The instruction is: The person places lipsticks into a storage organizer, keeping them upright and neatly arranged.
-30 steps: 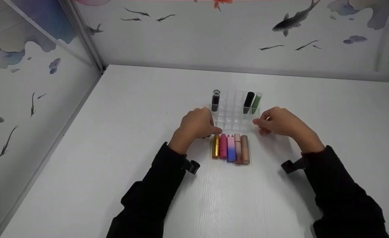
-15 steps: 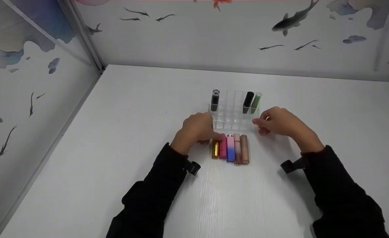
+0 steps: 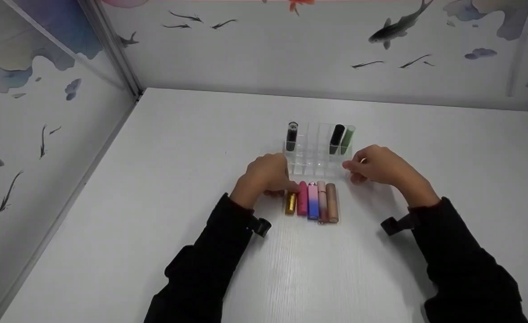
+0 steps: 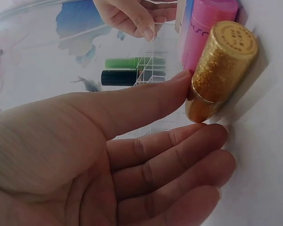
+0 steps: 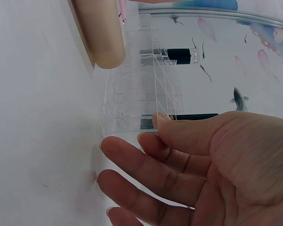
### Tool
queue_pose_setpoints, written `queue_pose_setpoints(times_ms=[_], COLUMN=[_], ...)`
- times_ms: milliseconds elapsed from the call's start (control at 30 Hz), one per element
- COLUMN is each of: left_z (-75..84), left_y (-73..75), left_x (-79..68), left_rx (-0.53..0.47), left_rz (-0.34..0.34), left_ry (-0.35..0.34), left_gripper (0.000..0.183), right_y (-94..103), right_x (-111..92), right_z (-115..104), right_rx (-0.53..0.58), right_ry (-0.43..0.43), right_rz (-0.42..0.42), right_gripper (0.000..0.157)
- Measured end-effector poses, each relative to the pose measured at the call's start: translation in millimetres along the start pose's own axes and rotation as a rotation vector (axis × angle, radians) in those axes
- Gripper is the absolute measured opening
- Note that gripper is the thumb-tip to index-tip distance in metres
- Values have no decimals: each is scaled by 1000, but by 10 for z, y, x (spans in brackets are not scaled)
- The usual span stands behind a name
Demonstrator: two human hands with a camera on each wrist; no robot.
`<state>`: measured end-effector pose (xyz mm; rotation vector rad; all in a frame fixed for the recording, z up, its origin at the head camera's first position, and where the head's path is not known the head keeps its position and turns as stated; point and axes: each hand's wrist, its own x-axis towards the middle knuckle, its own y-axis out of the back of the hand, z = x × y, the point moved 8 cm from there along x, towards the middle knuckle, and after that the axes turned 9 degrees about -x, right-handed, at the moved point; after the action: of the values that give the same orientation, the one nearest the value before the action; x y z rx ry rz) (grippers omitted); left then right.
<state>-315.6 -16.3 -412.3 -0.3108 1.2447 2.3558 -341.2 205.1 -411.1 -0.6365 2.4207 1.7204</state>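
In the head view my left hand [image 3: 268,172] pinches the end of a gold lipstick tube [image 3: 291,204], the leftmost of a row on the table. The left wrist view has its thumb on one side of the gold tube [image 4: 224,66] and the index fingertip on the other; the remaining fingers are loosely bent. Beside it lie a pink tube [image 3: 302,199], a pink-to-blue tube [image 3: 313,202], a pink-and-brown tube [image 3: 323,204] and a tan tube [image 3: 332,202]. My right hand [image 3: 374,165] holds the near right corner of a clear lipstick organizer [image 5: 132,94] between thumb and fingers.
Standing in the organizer's back row are a dark tube [image 3: 292,137] at left, and a black tube [image 3: 337,138] and a green tube [image 3: 348,139] at right. White panels [image 3: 255,63] printed with fish border the white table [image 3: 192,148].
My left hand has moved nearer along the gold tube, covering its far end. The tube has shifted slightly left, away from the pink one. My right hand stays in place.
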Motion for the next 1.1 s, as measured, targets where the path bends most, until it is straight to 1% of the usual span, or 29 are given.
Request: queue_pose_setpoints(times_ms=[167, 433, 567, 833, 967, 1100], left_z=[-12, -77, -107, -139, -137, -128], left_y=[5, -56, -77, -153, -149, -128], left_x=[-19, -30, -35, -38, -35, -30], left_rx=[18, 32, 26, -50, -48, -42], left_rz=[-22, -107, -123, -202, -207, -196], left_ry=[18, 90, 116, 121, 104, 85], left_gripper=[38, 40, 40, 36, 34, 31], right_y=[4, -3, -14, -28, -16, -3], right_x=[0, 6, 18, 11, 0, -14], right_z=[-1, -1, 15, 20, 3, -10], right_rx=[-5, -5, -6, -8, -5, -7], right_ry=[2, -7, -25, -32, -18, -2], right_rz=[6, -6, -13, -16, -2, 8], right_gripper=[37, 37, 35, 34, 35, 35])
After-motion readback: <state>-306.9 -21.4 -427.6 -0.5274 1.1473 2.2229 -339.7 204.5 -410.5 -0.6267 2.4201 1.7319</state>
